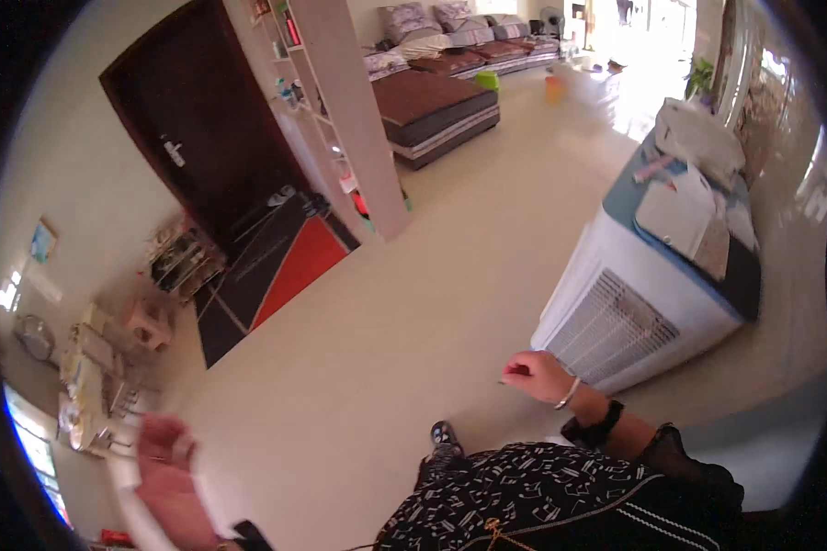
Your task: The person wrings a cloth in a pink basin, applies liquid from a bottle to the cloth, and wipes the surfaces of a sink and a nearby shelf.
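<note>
My left hand point(164, 459) is raised at the lower left, apart from anything around it. Motion smears its fingers, which look partly curled, and I cannot tell whether they hold something. My right hand point(539, 376), with a pale bangle at the wrist and a black band higher up, is closed in front of a white air cooler point(570, 271). Its fingers curl inward; a tiny dark bit shows at the fingertips, too small to name. Whether the right hand touches the cooler cannot be made out.
A white bag point(698, 138) and papers lie on the cooler. Pale tiled floor point(413, 303) runs toward a brown sofa point(436, 101). Left are a shelf divider point(358, 119), a dark door point(193, 119), a black-and-red mat point(285, 266), a shoe rack point(186, 262) and a pink stool point(149, 321).
</note>
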A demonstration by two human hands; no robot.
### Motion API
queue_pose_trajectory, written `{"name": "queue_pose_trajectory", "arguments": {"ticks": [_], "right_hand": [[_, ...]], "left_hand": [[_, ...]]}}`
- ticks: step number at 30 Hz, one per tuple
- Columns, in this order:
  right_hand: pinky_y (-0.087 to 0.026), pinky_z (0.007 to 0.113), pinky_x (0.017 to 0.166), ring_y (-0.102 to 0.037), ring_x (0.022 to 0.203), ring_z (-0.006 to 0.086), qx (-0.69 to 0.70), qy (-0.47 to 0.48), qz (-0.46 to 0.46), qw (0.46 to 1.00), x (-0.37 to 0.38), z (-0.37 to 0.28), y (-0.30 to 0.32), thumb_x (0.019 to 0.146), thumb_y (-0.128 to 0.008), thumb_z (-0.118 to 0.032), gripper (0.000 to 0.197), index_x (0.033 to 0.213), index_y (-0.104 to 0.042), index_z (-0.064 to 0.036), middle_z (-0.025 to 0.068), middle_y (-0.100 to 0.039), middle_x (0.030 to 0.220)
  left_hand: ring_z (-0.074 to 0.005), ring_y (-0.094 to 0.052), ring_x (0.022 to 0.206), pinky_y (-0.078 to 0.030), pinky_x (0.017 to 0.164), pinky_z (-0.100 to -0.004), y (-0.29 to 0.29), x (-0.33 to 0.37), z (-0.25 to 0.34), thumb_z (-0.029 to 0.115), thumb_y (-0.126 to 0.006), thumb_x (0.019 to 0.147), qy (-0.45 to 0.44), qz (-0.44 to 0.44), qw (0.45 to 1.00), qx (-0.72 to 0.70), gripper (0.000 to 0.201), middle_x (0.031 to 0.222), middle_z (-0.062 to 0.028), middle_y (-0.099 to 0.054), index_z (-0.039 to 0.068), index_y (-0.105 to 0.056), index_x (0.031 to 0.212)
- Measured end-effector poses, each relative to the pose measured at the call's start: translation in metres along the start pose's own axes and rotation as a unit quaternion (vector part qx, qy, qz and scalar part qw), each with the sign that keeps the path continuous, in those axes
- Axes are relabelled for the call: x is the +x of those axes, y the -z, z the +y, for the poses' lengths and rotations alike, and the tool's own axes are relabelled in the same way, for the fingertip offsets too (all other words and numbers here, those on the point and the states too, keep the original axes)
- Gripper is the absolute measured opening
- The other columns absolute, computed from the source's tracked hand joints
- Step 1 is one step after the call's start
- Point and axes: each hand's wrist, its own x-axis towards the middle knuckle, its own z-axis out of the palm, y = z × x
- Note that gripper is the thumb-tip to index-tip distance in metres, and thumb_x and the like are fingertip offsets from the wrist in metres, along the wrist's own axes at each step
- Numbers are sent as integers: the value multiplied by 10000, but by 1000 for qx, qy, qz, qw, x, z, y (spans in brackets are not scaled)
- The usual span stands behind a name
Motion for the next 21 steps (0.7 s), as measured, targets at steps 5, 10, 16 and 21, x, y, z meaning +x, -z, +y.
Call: {"name": "queue_pose_trajectory", "arguments": {"ticks": [5, 10, 16, 21], "right_hand": [[-448, 293, 563, -584, 628, 186, -34, 31, 17, 999, 98, -34, 41, 740, -627, -176, 153, 773, -598, -29, 104, -601, 702], [-445, 281, 564, -562, 617, 147, 12, 7, 38, 999, 197, 14, 61, 769, -611, -156, 127, 796, -604, -32, 96, -596, 695], [-462, 275, 626, -555, 685, 121, 9, -13, -40, 999, 302, 90, 82, 768, -617, -176, 162, 847, -614, -35, 82, -617, 759], [-447, 328, 780, -561, 852, 165, 78, -3, -41, 996, 472, 198, 194, 811, -548, -198, 230, 989, -597, -61, 53, -612, 923]], "left_hand": [[-182, -521, 978, -435, 823, -305, -97, 128, -14, 315, -420, 897, -240, -241, 934, -105, 427, 1058, -127, -543, -5, -439, 1180], [-194, -500, 1000, -424, 834, -321, -162, 232, -100, 329, -423, 891, -245, -308, 908, -144, 448, 1085, -136, -515, 2, -412, 1196], [-210, -474, 1027, -411, 847, -339, -230, 330, -185, 346, -425, 883, -204, -321, 907, -179, 475, 1117, -147, -481, 9, -381, 1215], [-223, -452, 1049, -400, 858, -355, -311, 401, -241, 360, -428, 877, -115, -278, 936, -184, 499, 1143, -156, -453, 16, -355, 1231]]}}
